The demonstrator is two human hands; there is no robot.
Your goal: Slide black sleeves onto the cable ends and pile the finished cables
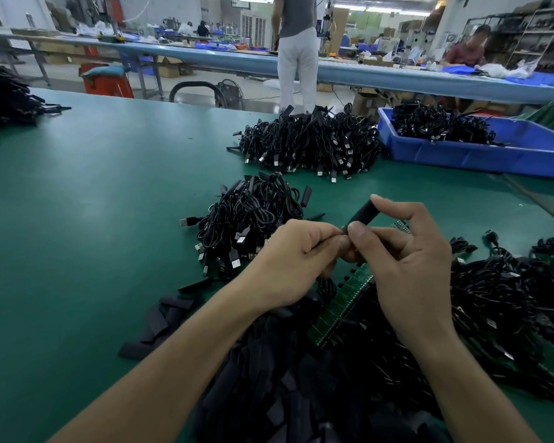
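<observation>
My right hand pinches a black sleeve between thumb and forefinger, tilted up to the right. My left hand is closed on a cable end right at the sleeve's lower opening; the end itself is hidden by my fingers. A pile of loose flat black sleeves lies under my forearms. Just beyond my left hand sits a small pile of coiled black cables with USB plugs. A green circuit board strip lies below my hands.
A bigger heap of cables lies further back on the green table. A blue bin with cables stands at the back right. More cables spread at my right, another heap far left. People work behind.
</observation>
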